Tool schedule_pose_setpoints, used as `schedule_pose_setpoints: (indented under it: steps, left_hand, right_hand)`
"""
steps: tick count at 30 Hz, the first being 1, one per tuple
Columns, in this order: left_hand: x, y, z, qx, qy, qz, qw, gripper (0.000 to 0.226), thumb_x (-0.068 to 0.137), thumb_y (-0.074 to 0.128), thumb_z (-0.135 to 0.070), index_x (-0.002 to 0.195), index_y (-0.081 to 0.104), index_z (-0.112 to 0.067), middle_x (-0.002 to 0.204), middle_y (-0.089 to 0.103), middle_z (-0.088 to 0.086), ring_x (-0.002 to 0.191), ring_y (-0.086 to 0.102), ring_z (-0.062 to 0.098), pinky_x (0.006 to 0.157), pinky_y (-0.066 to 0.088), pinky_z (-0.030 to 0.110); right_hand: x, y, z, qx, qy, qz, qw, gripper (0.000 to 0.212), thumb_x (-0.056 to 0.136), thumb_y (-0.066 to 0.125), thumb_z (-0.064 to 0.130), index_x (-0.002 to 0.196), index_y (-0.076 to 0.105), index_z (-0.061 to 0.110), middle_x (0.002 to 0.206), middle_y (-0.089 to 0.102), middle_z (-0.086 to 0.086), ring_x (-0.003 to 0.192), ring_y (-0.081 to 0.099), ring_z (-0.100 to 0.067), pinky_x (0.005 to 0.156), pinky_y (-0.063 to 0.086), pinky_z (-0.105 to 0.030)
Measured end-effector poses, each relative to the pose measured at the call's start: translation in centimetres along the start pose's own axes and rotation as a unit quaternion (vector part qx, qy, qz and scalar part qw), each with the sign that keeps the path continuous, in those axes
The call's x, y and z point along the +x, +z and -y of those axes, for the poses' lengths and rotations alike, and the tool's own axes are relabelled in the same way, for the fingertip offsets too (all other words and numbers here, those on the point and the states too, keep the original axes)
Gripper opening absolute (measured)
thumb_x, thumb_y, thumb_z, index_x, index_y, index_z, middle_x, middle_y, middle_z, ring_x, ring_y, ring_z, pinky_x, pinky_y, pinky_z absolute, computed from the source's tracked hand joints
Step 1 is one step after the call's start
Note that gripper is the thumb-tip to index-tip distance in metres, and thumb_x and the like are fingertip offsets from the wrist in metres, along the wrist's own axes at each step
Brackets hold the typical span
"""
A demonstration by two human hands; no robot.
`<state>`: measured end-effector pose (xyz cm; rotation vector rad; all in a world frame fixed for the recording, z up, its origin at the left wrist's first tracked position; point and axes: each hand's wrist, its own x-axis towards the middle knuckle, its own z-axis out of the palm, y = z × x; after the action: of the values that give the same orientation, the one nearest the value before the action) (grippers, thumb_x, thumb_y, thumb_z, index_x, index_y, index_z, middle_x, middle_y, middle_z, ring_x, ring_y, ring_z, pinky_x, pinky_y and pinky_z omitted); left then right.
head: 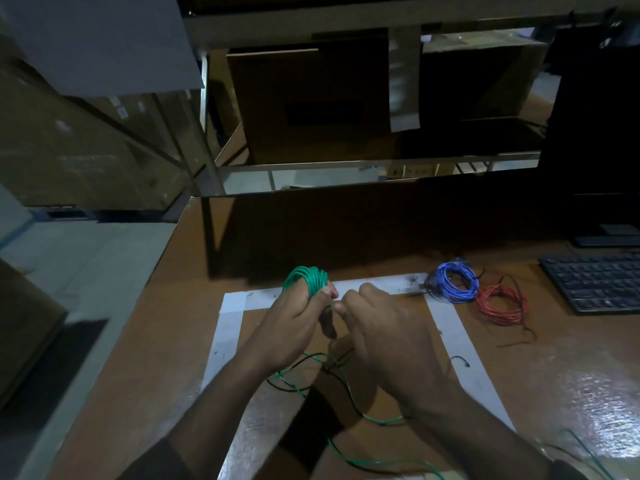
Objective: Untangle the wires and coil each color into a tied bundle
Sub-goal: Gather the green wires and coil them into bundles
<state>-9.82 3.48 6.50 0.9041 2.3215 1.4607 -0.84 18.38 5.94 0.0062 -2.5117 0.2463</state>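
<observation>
My left hand (298,323) grips a coil of green wire (306,278), the loops sticking out above its fingers. Right beside it, my right hand (377,323) has its fingers pinched together near the coil; the strand they pinch is hidden by the fingers. Loose green wire (349,393) trails from under my hands across the table toward the lower right. A coiled blue wire bundle (453,282) lies on the table at the right, with a coiled red wire bundle (502,304) just to its right.
White tape (450,334) marks a rectangle on the brown table (166,341). A black keyboard (599,282) and a monitor base (609,237) sit at the far right. Shelving with cardboard boxes (311,102) stands behind the table. The table's left edge drops to the floor.
</observation>
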Motion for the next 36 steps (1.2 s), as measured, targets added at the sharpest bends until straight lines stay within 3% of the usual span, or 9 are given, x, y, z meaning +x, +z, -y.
schedule_pose_setpoints:
  steps: [4,6,10,14,17,21,25,31,36]
  left_hand:
    - [-0.2,0.0,0.0,-0.044,-0.064,0.028,0.997,0.028,0.105,0.04,-0.046,0.099,0.059,-0.027,0.069,0.06,-0.018,0.076,0.058,0.007,0.083,0.046,0.04]
    - [-0.1,0.0,-0.1,-0.084,-0.068,0.054,0.993,0.031,0.103,0.043,-0.043,0.106,0.058,-0.017,0.065,0.058,-0.016,0.077,0.062,0.014,0.089,0.049,0.047]
    - [-0.3,0.1,-0.6,-0.19,-0.058,0.074,0.977,0.025,0.098,0.042,-0.03,0.099,0.054,-0.009,0.058,0.045,-0.012,0.06,0.053,0.016,0.075,0.045,0.034]
    - [-0.7,0.3,-1.4,-0.298,-0.071,0.107,0.946,0.017,0.093,0.044,-0.026,0.094,0.051,-0.009,0.051,0.047,-0.008,0.053,0.05,0.013,0.066,0.046,0.027]
    - [-0.7,0.4,-1.6,-0.352,-0.068,0.136,0.923,0.014,0.095,0.044,-0.023,0.089,0.052,-0.012,0.054,0.043,-0.008,0.051,0.048,0.014,0.073,0.047,0.034]
    - [-0.3,0.6,-1.8,-0.371,-0.072,0.134,0.916,0.019,0.097,0.042,-0.021,0.083,0.053,-0.014,0.055,0.035,-0.005,0.05,0.045,0.017,0.079,0.05,0.034]
    - [0.0,0.8,-2.2,-0.37,-0.083,0.123,0.917,0.023,0.106,0.042,-0.02,0.09,0.057,-0.012,0.061,0.046,0.0,0.074,0.065,0.027,0.086,0.05,0.037]
    - [-0.1,0.9,-2.9,-0.323,-0.077,0.093,0.939,0.022,0.108,0.043,-0.027,0.101,0.056,-0.011,0.067,0.053,-0.004,0.081,0.07,0.013,0.075,0.052,0.018]
    - [0.1,0.9,-3.2,-0.299,-0.08,0.092,0.946,0.022,0.109,0.04,-0.03,0.106,0.056,-0.014,0.069,0.055,-0.006,0.087,0.069,0.015,0.085,0.049,0.027]
  right_hand:
    - [0.9,0.2,-1.3,0.021,0.02,0.011,1.0,0.03,0.105,0.038,0.043,0.092,0.053,0.02,0.087,0.039,0.004,0.069,0.035,-0.009,0.044,0.037,-0.029]
    - [1.2,0.5,-1.8,0.056,0.028,0.023,0.998,0.041,0.105,0.029,0.051,0.093,0.053,0.021,0.092,0.04,0.003,0.073,0.04,-0.011,0.048,0.046,-0.035]
    - [1.6,0.2,-2.1,0.198,0.069,0.021,0.978,0.036,0.102,0.037,0.057,0.101,0.053,0.026,0.104,0.041,0.007,0.09,0.049,-0.01,0.067,0.052,-0.033]
    - [1.6,-0.2,-2.1,0.407,0.148,0.131,0.892,0.049,0.099,0.038,0.065,0.137,0.041,0.035,0.137,0.045,0.02,0.125,0.046,0.008,0.102,0.047,-0.028]
    - [1.5,-0.5,-2.0,0.495,0.176,0.187,0.83,0.043,0.101,0.034,0.062,0.138,0.042,0.041,0.123,0.057,0.031,0.117,0.055,0.008,0.096,0.051,-0.027]
    - [1.3,-0.2,-1.4,0.493,0.179,0.151,0.838,0.032,0.103,0.031,0.057,0.118,0.045,0.032,0.096,0.059,0.026,0.087,0.061,-0.001,0.078,0.052,-0.031]
    - [1.5,0.1,-0.6,0.546,0.195,0.117,0.807,0.033,0.106,0.027,0.05,0.111,0.038,0.019,0.073,0.053,0.017,0.054,0.047,-0.008,0.053,0.04,-0.029]
    - [1.5,0.5,-1.3,0.483,0.199,0.084,0.849,0.037,0.098,0.023,0.064,0.109,0.039,0.032,0.093,0.048,-0.012,0.073,0.049,-0.008,0.066,0.046,-0.034]
    - [1.7,0.0,-1.9,0.477,0.206,0.1,0.849,0.046,0.092,0.018,0.075,0.114,0.042,0.042,0.103,0.053,0.014,0.098,0.059,-0.01,0.088,0.055,-0.042]
